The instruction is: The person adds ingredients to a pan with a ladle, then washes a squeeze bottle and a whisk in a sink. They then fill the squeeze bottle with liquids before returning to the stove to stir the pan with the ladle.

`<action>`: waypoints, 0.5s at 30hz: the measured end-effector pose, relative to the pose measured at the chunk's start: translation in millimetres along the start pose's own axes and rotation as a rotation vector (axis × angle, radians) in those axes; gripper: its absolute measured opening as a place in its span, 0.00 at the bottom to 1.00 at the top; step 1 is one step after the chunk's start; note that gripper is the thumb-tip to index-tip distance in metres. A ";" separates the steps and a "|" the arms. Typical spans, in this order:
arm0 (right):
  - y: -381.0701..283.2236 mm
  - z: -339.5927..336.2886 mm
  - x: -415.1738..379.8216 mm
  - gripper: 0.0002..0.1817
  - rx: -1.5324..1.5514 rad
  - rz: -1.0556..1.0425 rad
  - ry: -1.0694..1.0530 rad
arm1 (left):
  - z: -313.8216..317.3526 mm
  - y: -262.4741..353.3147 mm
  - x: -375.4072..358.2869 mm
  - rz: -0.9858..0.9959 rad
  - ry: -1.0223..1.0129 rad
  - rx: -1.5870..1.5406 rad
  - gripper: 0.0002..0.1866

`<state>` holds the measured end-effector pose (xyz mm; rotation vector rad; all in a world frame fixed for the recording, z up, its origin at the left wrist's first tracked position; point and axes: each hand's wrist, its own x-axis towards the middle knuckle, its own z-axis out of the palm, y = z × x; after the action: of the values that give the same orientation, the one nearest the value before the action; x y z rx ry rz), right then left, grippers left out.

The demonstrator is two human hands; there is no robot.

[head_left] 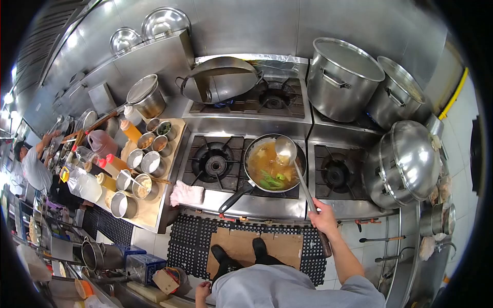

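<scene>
Right fingers [315, 221] clamp a ladle [285, 149] over the steel stove [281, 207], metal wall [251, 25] behind; how left fingers [202, 291] stand, I cannot tell.

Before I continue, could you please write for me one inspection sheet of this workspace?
Surface: steel stove with open burners; the pan sits on the front middle one.
Job's things: pan holds brownish soup with greens; the ladle reaches into it.
Clutter: pink towel left of the pan handle; bottles and metal cups crowd the side table.
Hands: right hand grips the ladle; left hand hangs low, grip unclear.
Cables: nothing seen.
Surroundings: wok behind, large pots at right, co-worker far left.
</scene>
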<state>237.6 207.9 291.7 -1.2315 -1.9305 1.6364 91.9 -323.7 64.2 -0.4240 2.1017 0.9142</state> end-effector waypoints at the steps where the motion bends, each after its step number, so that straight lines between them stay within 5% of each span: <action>1: 14.4 5.7 7.1 0.28 -0.086 -0.070 0.076 | -1.3 -2.2 0.4 0.006 -0.007 0.031 0.11; 3: 59.9 13.6 34.6 0.30 -0.162 -0.196 0.084 | -3.0 -5.5 -1.9 0.000 0.009 0.040 0.12; 5: 111.5 26.7 71.0 0.31 -0.517 -0.858 0.352 | -3.3 -6.5 -9.2 -0.020 0.035 0.071 0.13; 8: 149.5 52.5 86.0 0.31 -0.173 -0.470 0.181 | -5.1 -12.1 -15.8 -0.059 0.085 -0.016 0.14; 11: 51.8 54.5 37.8 0.26 0.068 -0.012 -0.065 | -6.6 -21.1 -16.2 -0.053 0.052 0.105 0.14; 15: 72.9 51.3 45.9 0.22 0.357 0.047 -0.254 | -4.9 -26.8 -20.2 -0.070 0.065 0.073 0.16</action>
<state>203.5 208.4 197.5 -0.9721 -1.6482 2.1359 117.1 -345.8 69.4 -0.4916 2.1579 0.7909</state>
